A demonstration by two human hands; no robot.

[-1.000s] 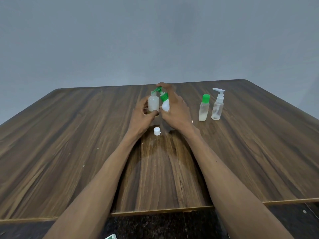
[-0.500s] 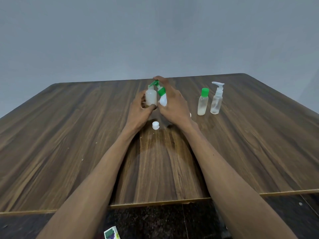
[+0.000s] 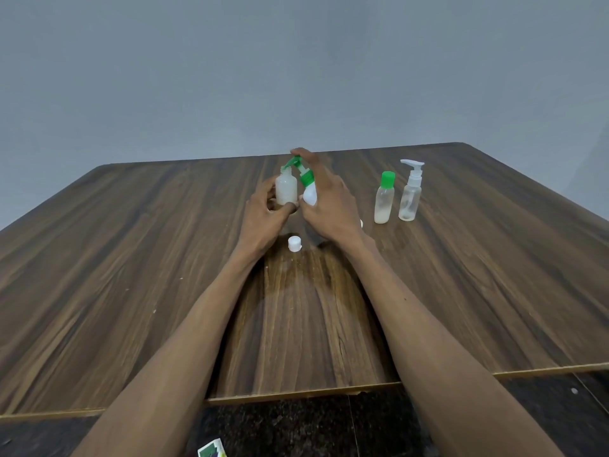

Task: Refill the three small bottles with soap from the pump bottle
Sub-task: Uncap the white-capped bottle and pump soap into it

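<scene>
Filling under way at table point(image 3: 131, 258) centre: left hand point(image 3: 263, 216) grips open bottle point(image 3: 286, 191); right hand point(image 3: 324, 206) clasps pump bottle point(image 3: 308, 189), spout over mouth. Cap point(image 3: 294, 243) lies at 6 o'clock. Next: steady pressing, judged.

No text, brand, number or sign can be read anywhere. The small green and white carton point(image 3: 212, 450) at the bottom edge bears print, but it is too small and cut off to make out.
</scene>
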